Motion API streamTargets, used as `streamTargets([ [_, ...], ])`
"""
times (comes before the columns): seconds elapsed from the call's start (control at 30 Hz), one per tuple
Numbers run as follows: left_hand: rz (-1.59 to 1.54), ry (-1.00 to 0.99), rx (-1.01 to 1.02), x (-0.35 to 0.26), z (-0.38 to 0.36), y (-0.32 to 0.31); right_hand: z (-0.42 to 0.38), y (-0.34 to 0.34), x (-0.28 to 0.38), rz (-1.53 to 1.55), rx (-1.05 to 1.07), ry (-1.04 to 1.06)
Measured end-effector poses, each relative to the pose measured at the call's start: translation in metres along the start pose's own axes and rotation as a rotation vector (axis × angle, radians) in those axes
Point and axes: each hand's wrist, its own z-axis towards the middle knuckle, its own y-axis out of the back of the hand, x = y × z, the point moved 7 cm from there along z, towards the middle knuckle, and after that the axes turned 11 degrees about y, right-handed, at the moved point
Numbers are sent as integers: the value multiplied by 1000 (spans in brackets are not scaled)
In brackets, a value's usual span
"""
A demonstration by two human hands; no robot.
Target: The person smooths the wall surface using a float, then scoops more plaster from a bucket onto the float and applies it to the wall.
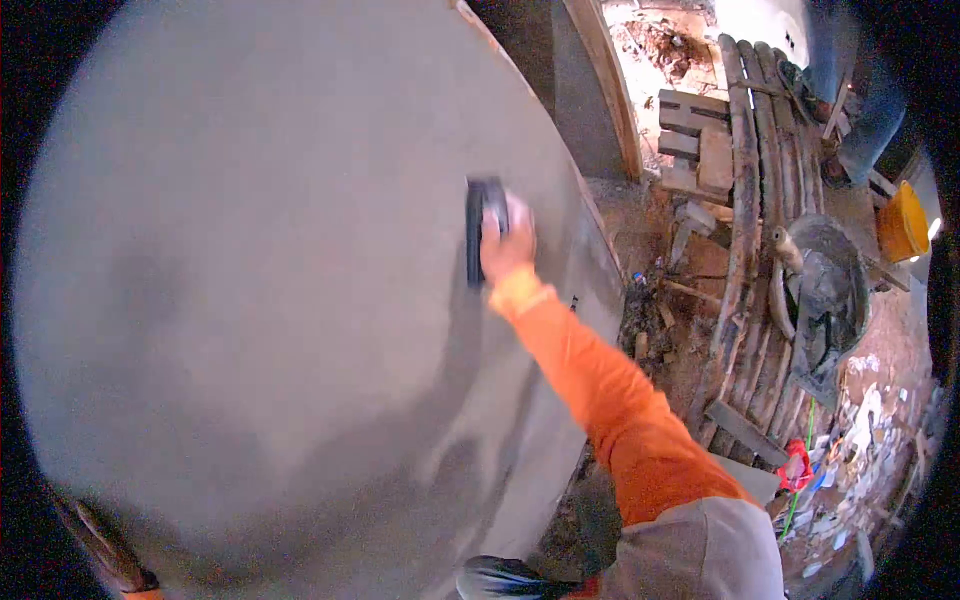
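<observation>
A broad grey plastered wall (300, 200) takes up most of the view, smooth, with damp darker patches and the shadow of my arm on it. My right hand (510, 240), in an orange sleeve, is closed around the handle of a dark plastering float (475, 235). The float lies against the plaster near the wall's right side, its long edge roughly upright, slightly blurred. At the lower left edge a dim brown shape (115, 550) with a bit of orange below it may be my left hand; its fingers cannot be made out.
Bamboo or log poles (745, 200) form a platform at the right. On it sits a black mortar tub (850, 290) with grey residue. A yellow bucket (902, 222) stands farther right, near another person's legs (870, 130). Rubble (860, 440) covers the ground.
</observation>
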Motion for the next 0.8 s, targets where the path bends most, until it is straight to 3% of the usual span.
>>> streamTargets([
  [0.07,8,6,17,0,1,-1,56,-16,-13,-96,-115,73],
  [0.13,2,29,29,3,0,-2,67,-21,-66,-15,27,-228],
  [0.2,-4,64,44,8,-2,-2,9,-52,-112,-1242,1221,247],
  [0.23,-8,97,52,13,-3,1,-48,-52,-138,-1315,1504,330],
  [0.33,-54,177,72,17,-2,3,-273,12,-203,-1062,1862,24],
  [0.4,-104,186,28,14,2,10,-383,76,-198,-945,1969,-143],
  [0.47,-142,204,-41,19,-1,16,-413,101,-186,-921,2019,-209],
  [0.53,-91,297,136,29,-5,5,-383,102,-186,-964,2024,-226],
  [0.67,-148,398,-7,34,4,26,-267,121,-192,-1129,1949,-217],
  [0.8,-251,496,57,48,6,25,-186,178,-181,-1322,1816,-132],
])
